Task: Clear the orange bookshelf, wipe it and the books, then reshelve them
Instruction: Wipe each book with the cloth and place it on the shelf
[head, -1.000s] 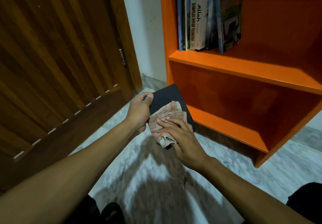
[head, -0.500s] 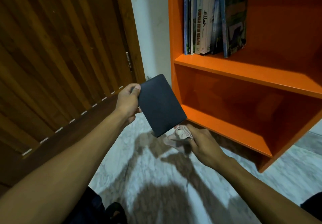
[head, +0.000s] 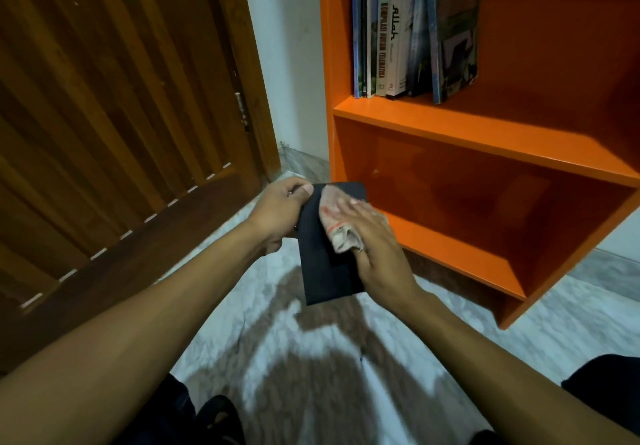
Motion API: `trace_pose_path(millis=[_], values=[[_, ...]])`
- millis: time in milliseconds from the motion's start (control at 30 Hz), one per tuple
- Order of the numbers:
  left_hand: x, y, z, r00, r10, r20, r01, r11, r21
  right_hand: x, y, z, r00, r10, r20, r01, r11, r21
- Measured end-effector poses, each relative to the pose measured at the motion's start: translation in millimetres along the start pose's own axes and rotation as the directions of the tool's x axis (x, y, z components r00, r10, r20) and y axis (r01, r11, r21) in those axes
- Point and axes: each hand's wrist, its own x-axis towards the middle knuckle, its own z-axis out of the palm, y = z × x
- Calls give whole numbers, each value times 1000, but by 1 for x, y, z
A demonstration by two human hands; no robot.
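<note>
Right now my left hand (head: 277,216) grips the black book (head: 322,264) over the floor while my right hand (head: 377,240) presses the cloth (head: 337,221) flat; pushing hard could twist it loose.

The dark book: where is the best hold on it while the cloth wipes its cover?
Hold the dark book at its far left edge, from the left, as the left hand does: the cloth works the flat cover.
</note>
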Motion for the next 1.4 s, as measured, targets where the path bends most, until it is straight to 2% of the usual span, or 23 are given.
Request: trace_pose_path(millis=[133, 233, 367, 467, 567, 700, 800, 867, 967, 1067, 1167, 1233, 1300, 1400], values=[[11, -1, -18, 993, -57, -100, 47, 994, -94, -24, 13, 11, 982, -24, 190, 25, 1000, -2], [18, -5, -31, 984, -76, -160, 54, 989, -141, -34, 13, 13, 968, -30, 250, 38, 999, -26], [23, -12, -46, 964, -145, -225, 101, 975, -197, -33, 9, 7, 943, 125, 308, -142, 989, 32], [24, -12, -55, 940, -209, -270, 131, 951, -280, -31, 13, 3, 941, 246, 233, -274, 957, 94], [27, -11, -58, 938, -231, -258, 144, 937, -317, -27, 12, 0, 918, 343, 201, -384, 894, 230], [26, -10, -50, 930, -280, -239, 171, 904, -392, -18, 6, -6, 909, 345, 233, -403, 871, 282], [21, -9, -47, 929, -260, -263, 153, 917, -367, -12, -2, -13, 902, 366, 229, -426, 842, 332], [14, -7, -43, 954, -209, -215, 129, 934, -334, -6, -5, -17, 896, 388, 215, -443, 818, 368], [-9, 3, -24, 994, -102, -22, 97, 980, -173, 3, -4, -23, 886, 423, 193, -464, 796, 389], [-22, 6, -9, 991, -15, 131, 19, 999, -28, 10, -1, -34, 880, 446, 162, -472, 791, 390], [-21, 0, -2, 982, 18, 187, -14, 1000, -23, 13, 2, -44, 864, 472, 176, -502, 780, 373], [-17, -5, 2, 984, -3, 179, 15, 998, -67, 14, 4, -44, 840, 523, 145, -535, 752, 386], [-14, -9, 5, 986, -42, 161, 61, 991, -118, 14, 3, -42, 773, 622, 125, -586, 623, 518], [-10, -14, 4, 990, -68, 127, 84, 989, -123, 14, 2, -48, 574, 780, 248, -581, 175, 795]])
